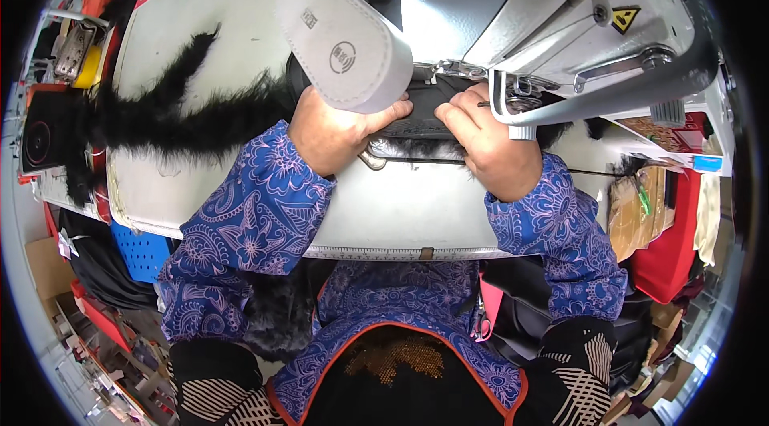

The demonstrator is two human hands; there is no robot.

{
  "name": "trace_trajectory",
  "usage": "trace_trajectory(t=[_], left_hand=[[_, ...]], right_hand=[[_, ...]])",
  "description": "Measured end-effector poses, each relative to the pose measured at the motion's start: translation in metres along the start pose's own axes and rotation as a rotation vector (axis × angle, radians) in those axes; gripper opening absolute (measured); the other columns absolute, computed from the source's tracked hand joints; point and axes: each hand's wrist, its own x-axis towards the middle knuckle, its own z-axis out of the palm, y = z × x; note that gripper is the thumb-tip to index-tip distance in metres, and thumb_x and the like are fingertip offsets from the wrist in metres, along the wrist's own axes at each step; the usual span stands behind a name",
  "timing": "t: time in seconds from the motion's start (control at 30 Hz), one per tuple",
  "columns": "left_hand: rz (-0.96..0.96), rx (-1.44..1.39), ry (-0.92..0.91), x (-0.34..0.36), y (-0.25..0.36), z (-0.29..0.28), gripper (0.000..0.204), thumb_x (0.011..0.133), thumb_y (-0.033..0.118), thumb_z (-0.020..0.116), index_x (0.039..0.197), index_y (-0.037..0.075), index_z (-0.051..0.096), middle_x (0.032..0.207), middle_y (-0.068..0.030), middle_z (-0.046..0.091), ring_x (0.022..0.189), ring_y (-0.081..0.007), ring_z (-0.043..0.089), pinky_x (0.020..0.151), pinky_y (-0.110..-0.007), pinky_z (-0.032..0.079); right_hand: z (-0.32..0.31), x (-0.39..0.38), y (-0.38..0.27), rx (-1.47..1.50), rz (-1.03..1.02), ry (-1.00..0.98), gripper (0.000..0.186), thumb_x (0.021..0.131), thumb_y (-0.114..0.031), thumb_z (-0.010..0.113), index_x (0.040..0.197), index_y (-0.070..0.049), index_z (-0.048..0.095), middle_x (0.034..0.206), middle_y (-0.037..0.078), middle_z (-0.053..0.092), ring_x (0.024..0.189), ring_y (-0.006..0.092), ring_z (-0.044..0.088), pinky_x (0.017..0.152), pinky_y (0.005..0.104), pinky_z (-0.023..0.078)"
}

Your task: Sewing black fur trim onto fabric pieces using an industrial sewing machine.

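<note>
Black fabric with a dark fur edge lies under the head of a sewing machine. My left hand rests at the fabric's left side, its thumb pressed on the cloth. Most of that hand's fingers are hidden behind a pale, rounded case hanging from a strap. On the other side of the stitching area, my right hand has its fingers bent and closed on the fabric. The needle itself cannot be made out.
Long black fur strips trail over the left of the white table. A measuring tape runs along its front edge. A dark box stands far left, a red bin at right. Scissors hang near my lap.
</note>
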Motion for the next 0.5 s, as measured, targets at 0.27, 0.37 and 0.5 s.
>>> trace_trajectory(t=[0.27,0.37,0.5], left_hand=[[0.034,-0.032,-0.05,-0.004,-0.009,-0.008,0.027,0.066,0.003,0.073,0.093,0.005,0.075,0.096,-0.0067,0.074,0.089,-0.0246,0.07,0.075,-0.036,0.058],[0.17,-0.087,-0.085,0.0,-0.014,-0.011,0.029,0.069,0.005,0.072,0.098,0.005,0.077,0.098,-0.0069,0.074,0.091,-0.0248,0.071,0.078,-0.036,0.059],[0.195,-0.054,-0.127,-0.001,-0.014,-0.011,0.032,0.072,0.005,0.07,0.103,0.008,0.078,0.1,-0.0062,0.075,0.092,-0.0238,0.072,0.078,-0.036,0.059]], right_hand=[[-0.013,-0.006,0.002,-0.048,0.017,-0.126,0.037,0.065,0.005,0.066,0.101,-0.002,0.072,0.094,0.01,0.066,0.096,0.0304,0.064,0.086,0.042,0.053],[-0.009,-0.01,0.003,-0.058,-0.054,-0.014,0.033,0.069,0.0,0.067,0.101,-0.002,0.073,0.095,0.01,0.067,0.094,0.029,0.065,0.082,0.041,0.055],[-0.008,-0.015,0.003,-0.062,-0.054,-0.045,0.033,0.073,-0.005,0.066,0.104,-0.002,0.074,0.097,0.01,0.069,0.095,0.0287,0.066,0.082,0.0405,0.057]])
